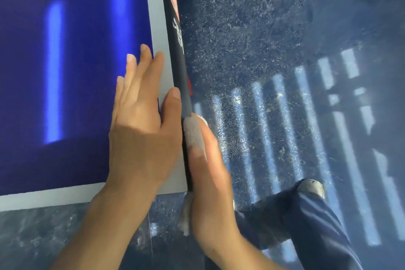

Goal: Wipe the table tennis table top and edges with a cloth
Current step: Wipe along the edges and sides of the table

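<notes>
Wiping the side edge of the table tennis table near its corner

The right hand (210,182) is pressing a grey cloth (192,133) flat against the dark side edge (175,50), just below the centre of the frame, fingers together and extended so the cloth is being sandwiched between palm and edge rather than pinched; the left hand (142,120) is lying open on the blue table top (65,72), fingers slightly spread over the white border line (160,28), holding nothing (judging by its placement, bracing the body against the sideways push); a trouser leg and shoe (311,188) are standing on the speckled floor (263,28) at lower right.
</notes>
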